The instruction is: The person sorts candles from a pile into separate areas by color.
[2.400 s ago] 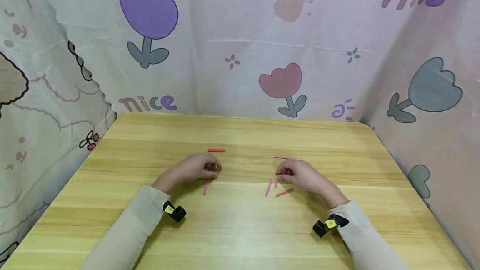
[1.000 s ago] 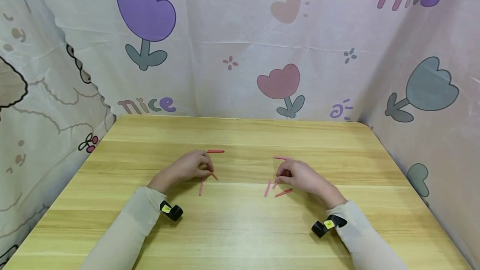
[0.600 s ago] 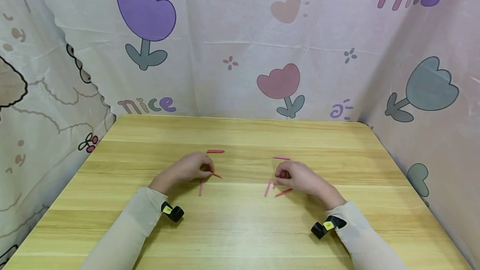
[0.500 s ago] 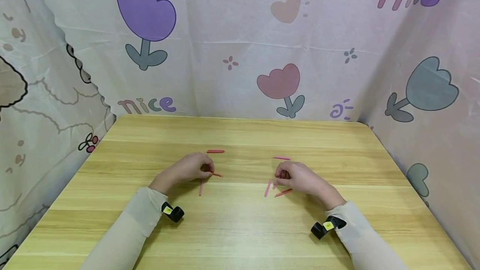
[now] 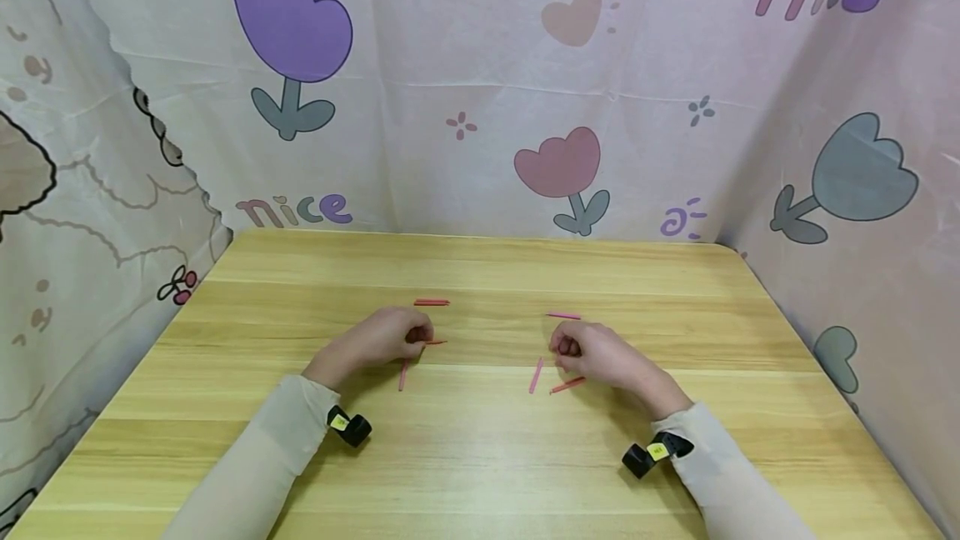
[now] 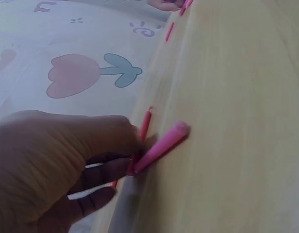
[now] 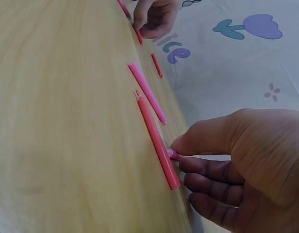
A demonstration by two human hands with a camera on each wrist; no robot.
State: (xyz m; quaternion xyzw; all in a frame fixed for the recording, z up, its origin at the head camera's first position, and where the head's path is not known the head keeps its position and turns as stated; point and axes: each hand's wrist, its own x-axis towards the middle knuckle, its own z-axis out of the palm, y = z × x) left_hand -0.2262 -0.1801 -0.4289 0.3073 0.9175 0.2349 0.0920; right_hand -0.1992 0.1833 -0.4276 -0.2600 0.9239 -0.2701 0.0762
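Observation:
My left hand pinches a thin red candle between thumb and fingers; in the left wrist view that candle has its wick end pointing away. Close beside those fingertips lies a pink candle. On the right, my right hand pinches a pink candle, mostly hidden by the fingers. Around it lie a red candle and another pink candle, both on the table. Behind the right hand is a third pink candle.
A red candle bundle or pair lies farther back, beyond the left hand. The wooden table ends at a printed cloth hanging behind it and at both sides. Each wrist carries a small black camera.
The red candle in my left hand has swung from slanting toward me to lying nearly crosswise. My right fingers have shifted slightly, and their pink candle is now hidden in the head view.

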